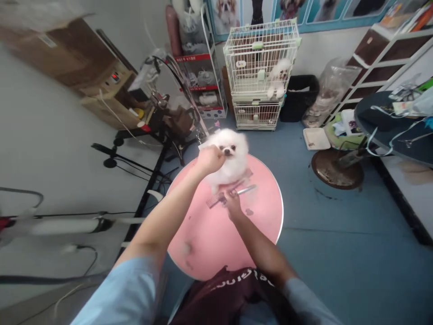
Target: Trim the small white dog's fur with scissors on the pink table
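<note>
A fluffy white dog (238,149) sits upright on the round pink table (216,239), facing me. My left hand (210,160) is closed against the side of its muzzle, fingertips beside the nose. What lies inside those fingers is hidden. A pale flat edge shows just behind that hand, too unclear to name. Below the dog's chest, my right hand (232,202) grips a metal comb (214,201). The comb's teeth point to the left, and a silvery shaft sticks out to the right of the fingers. Loose tufts and small marks dot the tabletop.
Behind the table stand stacked white cages (260,67), with another white dog (279,76) in the upper one. A black bin (299,101) is beside them. To the right is a dark round table (389,122); at left, a stand with cables (113,155).
</note>
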A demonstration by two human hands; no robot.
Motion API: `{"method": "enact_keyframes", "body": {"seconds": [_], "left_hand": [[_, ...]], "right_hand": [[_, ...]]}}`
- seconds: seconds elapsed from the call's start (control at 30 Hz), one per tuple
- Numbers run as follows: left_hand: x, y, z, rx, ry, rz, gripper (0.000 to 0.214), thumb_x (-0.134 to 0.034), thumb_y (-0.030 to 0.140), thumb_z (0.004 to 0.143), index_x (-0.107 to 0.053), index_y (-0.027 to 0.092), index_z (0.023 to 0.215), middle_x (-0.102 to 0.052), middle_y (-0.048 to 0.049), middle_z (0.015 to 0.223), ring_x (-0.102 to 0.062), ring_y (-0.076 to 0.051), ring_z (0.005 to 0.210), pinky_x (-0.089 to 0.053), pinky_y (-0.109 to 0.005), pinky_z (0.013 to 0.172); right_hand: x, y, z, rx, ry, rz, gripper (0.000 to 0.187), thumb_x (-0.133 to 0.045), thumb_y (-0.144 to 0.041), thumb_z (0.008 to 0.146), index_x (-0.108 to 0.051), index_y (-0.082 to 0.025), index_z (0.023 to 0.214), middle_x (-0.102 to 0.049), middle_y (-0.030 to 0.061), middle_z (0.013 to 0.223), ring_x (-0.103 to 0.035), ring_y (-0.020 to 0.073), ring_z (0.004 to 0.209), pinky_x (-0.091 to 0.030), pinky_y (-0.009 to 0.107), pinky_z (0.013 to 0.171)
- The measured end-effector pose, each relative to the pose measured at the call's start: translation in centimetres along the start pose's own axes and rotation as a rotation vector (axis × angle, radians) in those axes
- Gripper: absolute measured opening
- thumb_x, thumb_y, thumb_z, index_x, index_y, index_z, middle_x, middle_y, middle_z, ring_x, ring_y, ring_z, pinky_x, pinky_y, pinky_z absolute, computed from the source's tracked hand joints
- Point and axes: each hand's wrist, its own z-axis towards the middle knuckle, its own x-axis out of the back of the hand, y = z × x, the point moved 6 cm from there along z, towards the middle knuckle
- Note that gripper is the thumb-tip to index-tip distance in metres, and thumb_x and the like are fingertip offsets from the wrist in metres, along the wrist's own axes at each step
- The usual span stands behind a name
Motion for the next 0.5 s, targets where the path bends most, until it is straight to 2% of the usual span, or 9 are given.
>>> {"method": "enact_keyframes", "body": {"seconds": [0.07,0.13,0.2,0.3,0.4,0.47,0.5], "left_hand": [[0.0,0.1,-0.3,0.014,-0.015,0.025,0.029,-0.047,0.025,0.085,-0.072,0.015,0.077,-0.071,-0.0139,0.098,-0.067,-0.028,0.092,-0.044,-0.037,0.073],[-0.1,0.0,-0.4,0.029,-0.029,0.037,0.029,-0.046,0.026,0.086,-0.073,0.015,0.078,-0.072,-0.0137,0.101,-0.067,-0.028,0.093,-0.044,-0.037,0.073],[-0.2,0.0,-0.5,0.034,-0.036,0.036,0.029,-0.047,0.026,0.086,-0.073,0.016,0.079,-0.072,-0.0134,0.103,-0.068,-0.028,0.094,-0.045,-0.036,0.073],[-0.4,0.1,-0.5,0.026,-0.03,0.053,0.029,-0.047,0.026,0.086,-0.073,0.016,0.078,-0.071,-0.0133,0.102,-0.067,-0.027,0.092,-0.045,-0.036,0.072],[-0.4,0.1,-0.2,0.017,-0.017,0.063,0.03,-0.047,0.029,0.088,-0.073,0.017,0.078,-0.071,-0.0131,0.099,-0.067,-0.027,0.09,-0.045,-0.035,0.07],[-0.3,0.1,0.1,0.008,-0.009,0.057,0.031,-0.048,0.031,0.088,-0.073,0.017,0.079,-0.071,-0.0131,0.1,-0.067,-0.027,0.091,-0.045,-0.034,0.07],[-0.3,0.1,0.3,0.007,-0.009,0.058,0.031,-0.048,0.031,0.088,-0.074,0.017,0.079,-0.072,-0.0131,0.1,-0.067,-0.027,0.091,-0.045,-0.034,0.069]], "right_hand": [[-3.2,-0.7,0.8,0.053,-0.098,0.113,0.031,-0.071,-0.041,0.07,-0.047,-0.024,0.082,-0.061,-0.0054,0.061,-0.049,0.0108,0.05,-0.036,0.021,0.044],[-4.2,-1.4,0.8,0.111,-0.148,0.168,0.03,-0.072,-0.038,0.07,-0.05,-0.024,0.085,-0.065,-0.0041,0.067,-0.053,0.0107,0.054,-0.039,0.021,0.047],[-3.6,-1.2,0.7,0.084,-0.094,0.211,0.029,-0.071,-0.037,0.071,-0.051,-0.024,0.087,-0.065,-0.0048,0.067,-0.052,0.0102,0.053,-0.038,0.02,0.047],[-3.0,-0.5,0.7,-0.019,-0.043,0.23,0.027,-0.07,-0.034,0.071,-0.049,-0.024,0.082,-0.056,-0.0084,0.057,-0.045,0.0086,0.046,-0.032,0.019,0.043],[-3.4,-0.6,0.2,0.085,-0.073,0.254,0.025,-0.069,-0.032,0.071,-0.048,-0.024,0.08,-0.057,-0.0078,0.059,-0.046,0.0082,0.047,-0.033,0.019,0.044],[-3.2,-0.2,-0.3,0.164,-0.001,0.302,0.024,-0.069,-0.034,0.073,-0.049,-0.024,0.083,-0.061,-0.0066,0.064,-0.047,0.0082,0.049,-0.036,0.019,0.045],[-3.2,0.3,-0.4,0.16,0.058,0.325,0.025,-0.069,-0.035,0.074,-0.05,-0.024,0.084,-0.061,-0.0065,0.064,-0.047,0.0082,0.049,-0.035,0.019,0.044]]}}
